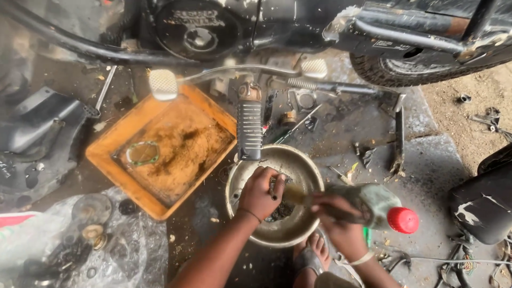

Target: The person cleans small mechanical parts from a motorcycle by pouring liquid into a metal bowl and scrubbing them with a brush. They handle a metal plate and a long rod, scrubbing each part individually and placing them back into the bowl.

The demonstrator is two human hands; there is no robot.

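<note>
Plastic bottle (373,205) with red cap (403,220), lying sideways over metal bowl (298,165) on floor; right hand (338,216) wrapped round its body; likely light, oily-slick, squeezable; grip mid-body; left hand (260,192) curled inside bowl, fingers on dark parts; orange tray (114,152) just beside; motorcycle footpeg (249,125) above.

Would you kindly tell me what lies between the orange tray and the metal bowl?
In the head view, a ribbed grey footrest of the motorcycle hangs between the orange tray and the metal bowl, its lower end reaching the bowl's rim.

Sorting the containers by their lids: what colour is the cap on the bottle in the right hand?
Red: the cap on the bottle, seen in the head view.
</note>
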